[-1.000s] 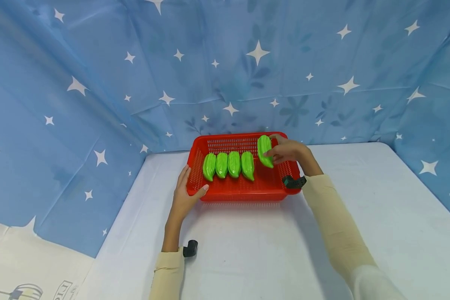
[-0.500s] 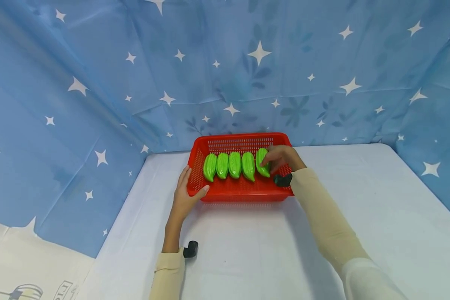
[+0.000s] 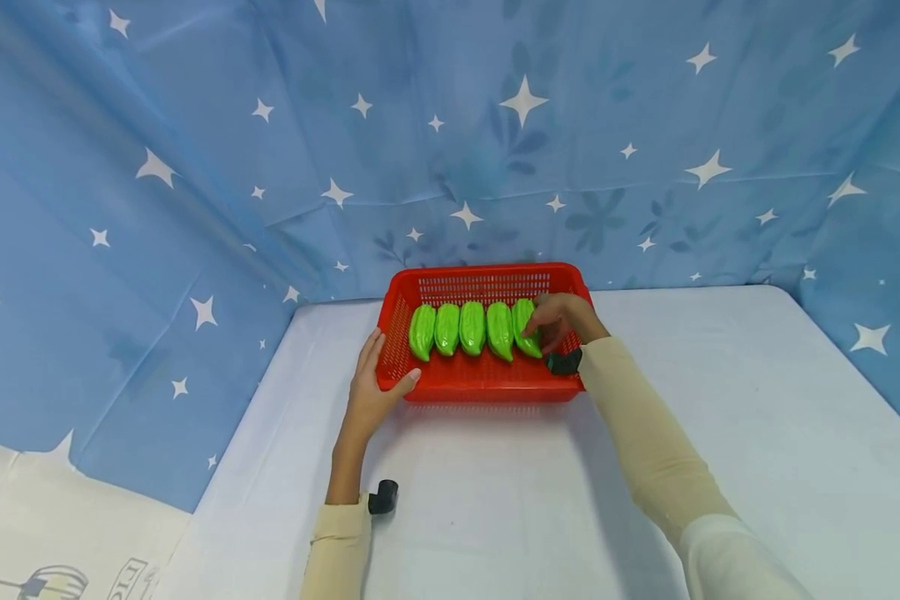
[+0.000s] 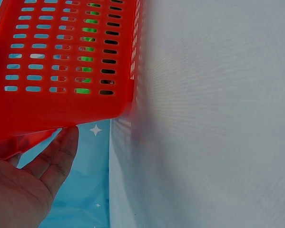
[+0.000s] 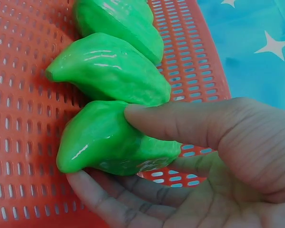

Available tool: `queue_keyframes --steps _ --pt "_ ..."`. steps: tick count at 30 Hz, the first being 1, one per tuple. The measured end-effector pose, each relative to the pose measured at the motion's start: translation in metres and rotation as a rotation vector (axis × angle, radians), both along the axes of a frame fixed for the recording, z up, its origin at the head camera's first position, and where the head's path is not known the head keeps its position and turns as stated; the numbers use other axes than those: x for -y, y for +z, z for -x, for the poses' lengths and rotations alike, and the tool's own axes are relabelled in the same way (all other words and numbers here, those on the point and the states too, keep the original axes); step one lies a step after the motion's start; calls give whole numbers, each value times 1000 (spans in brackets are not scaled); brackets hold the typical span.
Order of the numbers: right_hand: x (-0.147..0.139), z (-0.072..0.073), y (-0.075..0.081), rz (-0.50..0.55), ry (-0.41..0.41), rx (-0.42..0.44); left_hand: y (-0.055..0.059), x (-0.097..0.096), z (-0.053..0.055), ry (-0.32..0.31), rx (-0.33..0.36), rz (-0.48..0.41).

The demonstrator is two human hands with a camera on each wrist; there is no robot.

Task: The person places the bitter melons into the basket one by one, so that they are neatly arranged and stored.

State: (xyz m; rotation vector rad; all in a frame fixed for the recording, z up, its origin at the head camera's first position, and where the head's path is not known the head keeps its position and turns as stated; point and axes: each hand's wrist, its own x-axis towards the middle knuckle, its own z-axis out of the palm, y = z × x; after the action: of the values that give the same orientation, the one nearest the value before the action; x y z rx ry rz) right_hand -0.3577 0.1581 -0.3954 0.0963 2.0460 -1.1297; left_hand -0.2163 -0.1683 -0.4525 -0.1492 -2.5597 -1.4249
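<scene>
My right hand (image 3: 558, 321) reaches into a red plastic basket (image 3: 487, 390), with thumb and fingers round the rightmost glossy green ridged vegetable (image 5: 102, 137), which has one tapered tip. In the right wrist view the thumb lies on its upper side and the fingertips reach along its lower edge. Several like it stand in a row to its left, tips toward the person, among them a neighbouring green vegetable (image 5: 109, 69). My left hand (image 3: 371, 387) touches the basket's near left corner, fingers straight along the left side and thumb over the front rim.
The basket stands at the back of a white-covered table (image 3: 495, 492). Close behind it hangs a blue curtain (image 3: 390, 167) with white stars. Slotted walls surround the row of vegetables. A small black camera (image 3: 382, 497) sits on the left wrist.
My right hand has lowered the held green vegetable from the basket's back right side into the row's right end, and it now lies beside the others. The left hand has stayed put.
</scene>
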Motion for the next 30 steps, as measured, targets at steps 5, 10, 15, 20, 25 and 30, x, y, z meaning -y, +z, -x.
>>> queue_keyframes --steps 5,10,15,20,25,30 --pt "-1 -1 1 -11 -12 -12 -1 0 0 1 4 -6" --pt "-3 -5 1 -6 -33 -15 -3 -1 -2 9 20 -1" --pt "-5 -7 4 -11 -49 -35 -2 -2 -2 7 13 -3" --pt "-5 -6 5 -14 -45 -59 0 -2 0 9 2 5" --pt "-4 -4 2 -28 -44 -43 1 -1 -2 3 11 -1" --pt "-4 -2 0 -30 -37 -40 1 -2 -3 9 11 7"
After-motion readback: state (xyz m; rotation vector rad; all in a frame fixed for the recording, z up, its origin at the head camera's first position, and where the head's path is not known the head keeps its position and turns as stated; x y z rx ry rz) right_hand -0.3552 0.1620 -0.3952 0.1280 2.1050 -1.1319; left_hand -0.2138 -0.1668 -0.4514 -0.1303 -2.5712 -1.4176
